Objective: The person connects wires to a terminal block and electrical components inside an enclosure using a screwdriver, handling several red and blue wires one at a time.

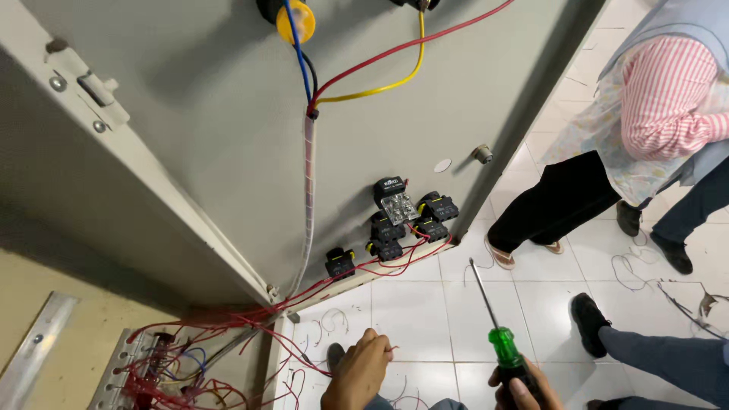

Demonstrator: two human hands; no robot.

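Right hand [520, 387] grips a green-handled screwdriver [495, 326] — left hand [358, 372] loosely curled, empty, near red wires [228, 319].

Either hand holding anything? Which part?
Right hand holds the screwdriver by its green-and-black handle, shaft pointing up toward the cabinet door. Left hand appears empty, fingers loosely curled.

Single view: camera on my head, aimed steeply down along the open cabinet door [250, 137] to the tiled floor [425, 304], close range

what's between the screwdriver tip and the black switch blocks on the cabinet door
In the head view, only red wires along the door's bottom edge and bare white floor tile separate the screwdriver from the switch blocks.
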